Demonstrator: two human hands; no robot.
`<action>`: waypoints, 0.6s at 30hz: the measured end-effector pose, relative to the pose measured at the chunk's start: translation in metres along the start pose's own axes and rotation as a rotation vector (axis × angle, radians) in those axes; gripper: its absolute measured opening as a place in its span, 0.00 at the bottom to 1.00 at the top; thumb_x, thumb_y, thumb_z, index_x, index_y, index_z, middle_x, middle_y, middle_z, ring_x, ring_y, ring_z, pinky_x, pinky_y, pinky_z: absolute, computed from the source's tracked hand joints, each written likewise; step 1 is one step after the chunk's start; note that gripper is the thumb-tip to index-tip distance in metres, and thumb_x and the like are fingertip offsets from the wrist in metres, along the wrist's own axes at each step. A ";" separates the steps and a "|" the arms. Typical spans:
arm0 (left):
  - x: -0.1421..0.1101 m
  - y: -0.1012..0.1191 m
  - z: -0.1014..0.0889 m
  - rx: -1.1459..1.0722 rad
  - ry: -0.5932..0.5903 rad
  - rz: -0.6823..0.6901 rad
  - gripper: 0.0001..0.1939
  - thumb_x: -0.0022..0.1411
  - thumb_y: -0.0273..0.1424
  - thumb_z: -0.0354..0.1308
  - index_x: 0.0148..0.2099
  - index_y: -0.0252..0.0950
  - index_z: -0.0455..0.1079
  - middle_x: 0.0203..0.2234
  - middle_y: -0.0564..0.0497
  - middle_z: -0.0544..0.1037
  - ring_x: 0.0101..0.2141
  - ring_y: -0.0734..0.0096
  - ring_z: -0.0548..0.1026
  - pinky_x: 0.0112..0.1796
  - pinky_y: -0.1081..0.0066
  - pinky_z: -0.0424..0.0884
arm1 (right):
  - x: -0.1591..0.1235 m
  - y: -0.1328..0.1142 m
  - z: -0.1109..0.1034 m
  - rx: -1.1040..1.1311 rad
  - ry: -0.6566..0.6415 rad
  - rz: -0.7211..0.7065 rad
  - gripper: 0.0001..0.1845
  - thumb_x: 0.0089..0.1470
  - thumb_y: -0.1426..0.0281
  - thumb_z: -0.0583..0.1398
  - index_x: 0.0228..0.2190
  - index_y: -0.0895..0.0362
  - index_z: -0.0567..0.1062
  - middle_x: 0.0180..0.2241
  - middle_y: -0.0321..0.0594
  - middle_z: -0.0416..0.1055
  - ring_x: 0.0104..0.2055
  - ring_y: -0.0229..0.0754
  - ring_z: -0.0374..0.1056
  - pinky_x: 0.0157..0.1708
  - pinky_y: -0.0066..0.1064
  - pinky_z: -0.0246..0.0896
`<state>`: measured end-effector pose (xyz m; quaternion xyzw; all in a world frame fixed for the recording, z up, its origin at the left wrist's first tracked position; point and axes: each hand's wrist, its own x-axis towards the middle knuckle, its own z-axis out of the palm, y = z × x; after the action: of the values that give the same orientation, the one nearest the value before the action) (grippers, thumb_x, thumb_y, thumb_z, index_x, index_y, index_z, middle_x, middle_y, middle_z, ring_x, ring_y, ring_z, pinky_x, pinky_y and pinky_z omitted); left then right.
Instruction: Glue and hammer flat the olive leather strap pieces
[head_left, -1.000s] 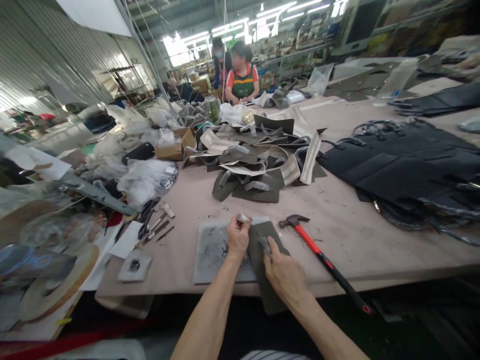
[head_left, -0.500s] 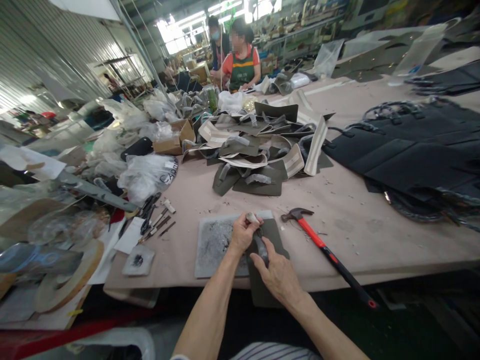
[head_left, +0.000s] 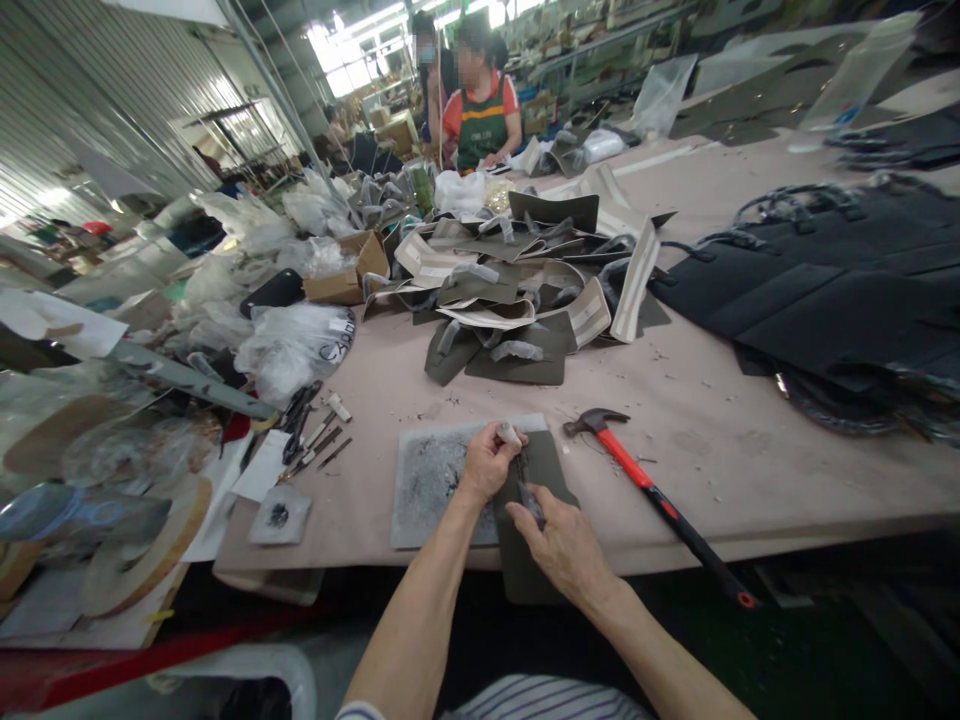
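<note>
My left hand is closed around a hand tool with a white-wrapped end, held upright over a dark olive panel. The tool's lower tip is hidden by my fingers. Between the thumb and fingers of my right hand is the panel's plastic-wrapped handle. This panel lies partly on a grey, scuffed slab, and its lower part hangs over the table edge. To the right rests a claw hammer with a red and black handle, apart from both hands.
Similar olive panels with wrapped handles are heaped beyond the slab. Black bag pieces lie at right. Several slim tools and a small pad sit at left, near plastic bags. Two people stand across the table.
My right hand has shifted slightly right, and its fingers sit lower on the wrapped handle. The left hand keeps its hold on the tool. The view has tilted a little.
</note>
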<state>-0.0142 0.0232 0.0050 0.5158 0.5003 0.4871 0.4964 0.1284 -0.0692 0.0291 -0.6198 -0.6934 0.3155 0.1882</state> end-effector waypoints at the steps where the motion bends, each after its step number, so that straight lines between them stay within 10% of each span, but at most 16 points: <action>1: 0.001 0.000 -0.001 -0.004 -0.009 0.002 0.11 0.59 0.36 0.66 0.39 0.35 0.73 0.34 0.46 0.82 0.38 0.64 0.80 0.44 0.65 0.75 | 0.000 0.000 0.000 0.005 -0.004 -0.001 0.27 0.65 0.53 0.50 0.51 0.59 0.74 0.42 0.52 0.80 0.43 0.54 0.77 0.41 0.37 0.66; 11: -0.003 -0.003 0.004 0.094 0.024 0.047 0.06 0.58 0.32 0.64 0.37 0.35 0.75 0.32 0.48 0.82 0.34 0.67 0.78 0.39 0.69 0.74 | -0.005 0.004 -0.014 0.085 -0.046 -0.064 0.29 0.65 0.53 0.50 0.57 0.59 0.69 0.45 0.50 0.78 0.44 0.50 0.76 0.43 0.37 0.66; 18: 0.000 0.000 0.004 0.077 0.002 0.022 0.04 0.55 0.29 0.63 0.34 0.34 0.76 0.29 0.50 0.81 0.32 0.68 0.77 0.38 0.70 0.72 | 0.003 0.083 -0.071 -0.382 0.358 0.084 0.25 0.63 0.56 0.53 0.50 0.63 0.72 0.45 0.57 0.72 0.47 0.56 0.70 0.46 0.42 0.63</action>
<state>-0.0105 0.0229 0.0046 0.5398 0.5133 0.4733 0.4702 0.2358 -0.0491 0.0246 -0.7183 -0.6698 0.0716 0.1743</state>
